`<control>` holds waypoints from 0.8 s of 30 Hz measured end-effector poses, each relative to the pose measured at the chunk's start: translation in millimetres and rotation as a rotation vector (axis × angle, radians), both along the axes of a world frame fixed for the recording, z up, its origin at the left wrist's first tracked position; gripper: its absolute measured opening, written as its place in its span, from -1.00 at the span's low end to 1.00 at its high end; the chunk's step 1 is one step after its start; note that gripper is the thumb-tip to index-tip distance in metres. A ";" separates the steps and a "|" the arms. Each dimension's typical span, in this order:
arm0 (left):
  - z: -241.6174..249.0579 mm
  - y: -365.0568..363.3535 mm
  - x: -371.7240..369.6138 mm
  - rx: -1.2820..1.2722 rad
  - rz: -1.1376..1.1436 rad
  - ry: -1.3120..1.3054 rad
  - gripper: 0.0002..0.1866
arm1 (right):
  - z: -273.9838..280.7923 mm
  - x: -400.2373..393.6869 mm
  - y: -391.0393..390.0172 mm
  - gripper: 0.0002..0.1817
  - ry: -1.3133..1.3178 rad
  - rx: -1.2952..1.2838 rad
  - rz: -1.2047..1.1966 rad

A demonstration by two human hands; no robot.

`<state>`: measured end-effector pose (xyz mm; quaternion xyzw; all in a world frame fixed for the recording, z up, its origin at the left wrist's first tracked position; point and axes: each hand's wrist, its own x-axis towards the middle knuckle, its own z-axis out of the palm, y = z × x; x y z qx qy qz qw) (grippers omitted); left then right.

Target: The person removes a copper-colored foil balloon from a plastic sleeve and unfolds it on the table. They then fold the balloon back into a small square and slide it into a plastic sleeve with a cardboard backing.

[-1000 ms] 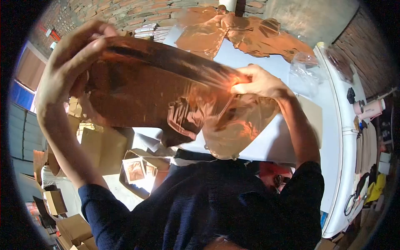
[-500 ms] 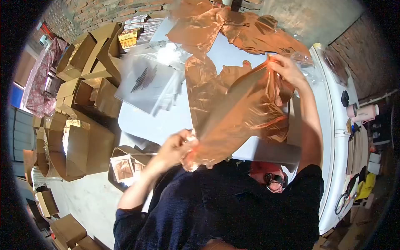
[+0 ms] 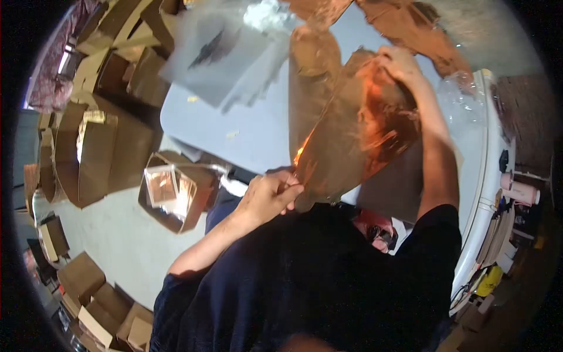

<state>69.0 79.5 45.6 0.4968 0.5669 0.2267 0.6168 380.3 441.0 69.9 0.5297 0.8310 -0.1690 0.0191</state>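
Note:
A flat, uninflated copper-coloured foil balloon stretches between my hands above the table. My left hand is closed in a pinch on its lower left end, close to my body. At the upper right, the fingers of my right hand are closed on the balloon's far edge. Its right part is creased and glows orange. Beyond it on the table lie more flat foil balloons of the same colour. A stack of clear plastic bags with a dark printed patch lies to the left.
The pale table has a rounded left corner. Left of it stand open cardboard boxes. A small open box on the floor side holds picture-like cards. Crumpled clear plastic lies at the right, near a pink cylinder.
The view has shifted, so the table and boxes appear in different places. The balloon is turned and its ends are closer together. My left hand has moved up and right in the picture.

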 end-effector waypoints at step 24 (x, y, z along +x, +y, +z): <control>-39.8 -20.5 -5.7 0.571 0.106 0.260 -0.59 | -9.4 1.3 13.1 -0.68 -0.092 0.220 0.240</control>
